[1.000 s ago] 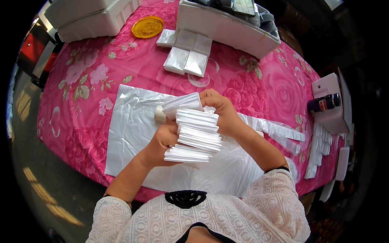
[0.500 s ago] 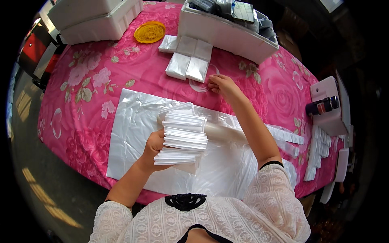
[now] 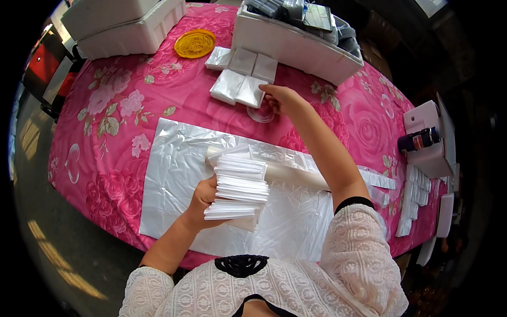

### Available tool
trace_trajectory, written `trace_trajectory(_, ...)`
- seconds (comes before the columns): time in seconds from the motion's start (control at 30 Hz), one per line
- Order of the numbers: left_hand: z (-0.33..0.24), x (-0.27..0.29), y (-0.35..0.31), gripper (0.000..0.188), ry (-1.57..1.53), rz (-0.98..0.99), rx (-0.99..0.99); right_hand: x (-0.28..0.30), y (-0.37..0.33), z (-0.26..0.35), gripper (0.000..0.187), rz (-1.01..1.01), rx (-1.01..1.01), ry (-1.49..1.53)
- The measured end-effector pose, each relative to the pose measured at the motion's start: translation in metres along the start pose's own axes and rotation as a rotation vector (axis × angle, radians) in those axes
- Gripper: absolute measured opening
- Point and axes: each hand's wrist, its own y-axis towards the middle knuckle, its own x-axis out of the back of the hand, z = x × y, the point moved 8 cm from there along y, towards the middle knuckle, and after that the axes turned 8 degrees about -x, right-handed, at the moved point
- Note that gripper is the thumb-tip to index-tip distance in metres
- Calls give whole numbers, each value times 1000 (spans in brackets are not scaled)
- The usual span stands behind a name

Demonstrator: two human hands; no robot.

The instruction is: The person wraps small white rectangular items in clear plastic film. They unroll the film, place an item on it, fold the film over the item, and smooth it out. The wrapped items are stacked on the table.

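Tablecloth [image 3: 364,113]: pink, rose-printed, it ran to curved edges.
Packets [image 3: 227,83]: shiny, squarish, they lay toward its far edge.
Left hand [image 3: 204,196]: grasped pleated white bundles [image 3: 240,186] above a crinkled sheet [image 3: 171,198] at the near edge.
Right hand [image 3: 282,99]: touched one packet, grip unclear.

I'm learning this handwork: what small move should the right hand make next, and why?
Probably pinch the nearest right-hand white packet and lift it. The right hand is at that packet's right edge, while the left hand is occupied holding a thick bundle of folded white pieces.
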Motion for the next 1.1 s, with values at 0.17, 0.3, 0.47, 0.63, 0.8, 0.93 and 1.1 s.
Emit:
trace_trajectory(0.17,11,2,-9,28,-163,-90,171,-19,-17,12,21,-83,160,-83)
trace_trajectory(0.3,-2,2,-11,25,22,-40,50,-22,-16,4,23,-9,220,246)
trace_trajectory(0.47,-35,-4,-18,20,278,0,-162,1,-48,-21,23,24,282,443)
trace_trajectory(0.63,-23,-9,-35,34,345,-56,-153,50,-143,-98,26,280,312,552)
trace_trajectory(0.8,-6,-49,-41,35,4,57,20,107,-256,-232,28,255,315,665)
trace_trajectory(0.93,-11,-99,-39,33,-117,234,25,106,-324,-342,33,225,239,731)
trace_trajectory(1.1,-11,-161,-48,30,-124,385,39,49,-382,-420,32,320,155,764)
